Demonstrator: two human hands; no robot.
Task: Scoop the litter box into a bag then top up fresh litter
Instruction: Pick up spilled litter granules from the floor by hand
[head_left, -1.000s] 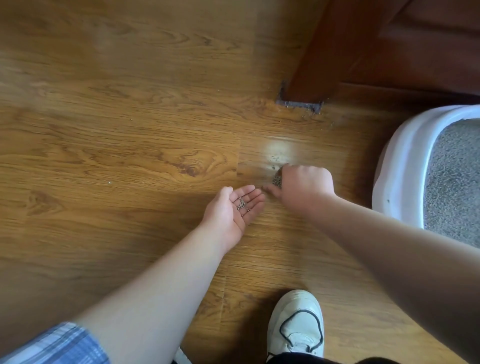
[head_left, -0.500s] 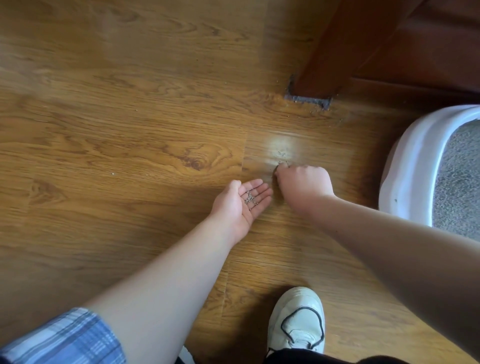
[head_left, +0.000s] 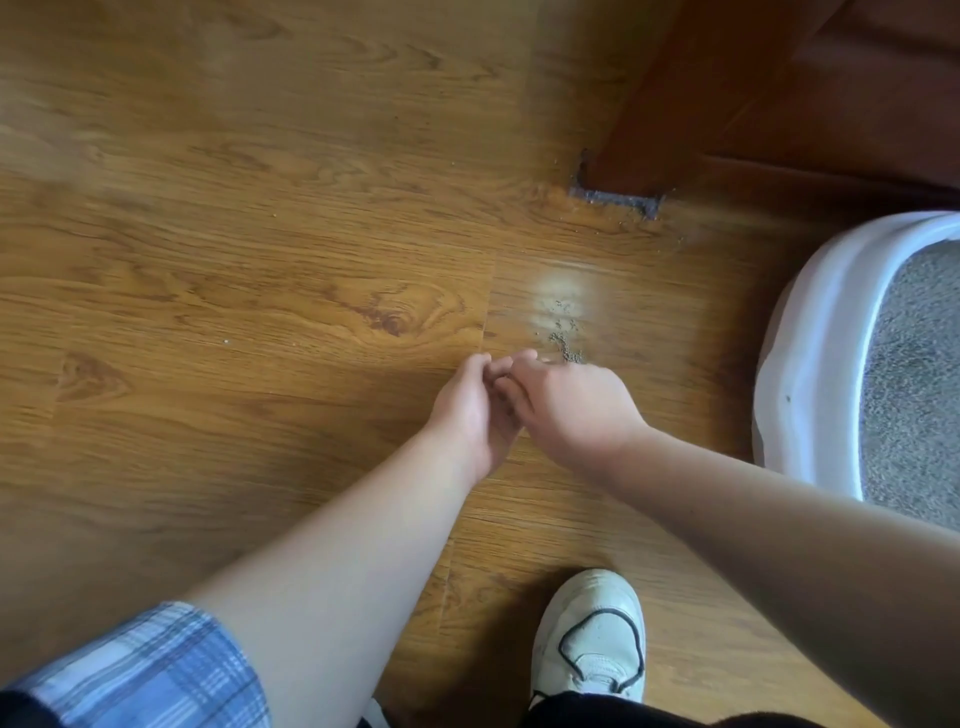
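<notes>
Hands are together low over the wood-grain laminate floor (head_left: 260, 260). The left hand (head_left: 470, 410) is cupped with its palm turned inward, and the right hand (head_left: 576, 410) tucks its fingertips into that cup. The palm is hidden, so I cannot tell whether either hand holds anything.

A small trail of loose grey granules (head_left: 565, 347) lies on the floor just beyond the right knuckles. The white plastic litter box (head_left: 810, 364) stands near, to the right, apart from both hands. Its bed of grey granular litter (head_left: 914, 395) looks level where it shows.

No bag, scoop or fresh-litter container is in view, so I cannot confirm scooping or topping up. I judge the present step to be hand-collection of spilled litter, with granules left to gather.
</notes>
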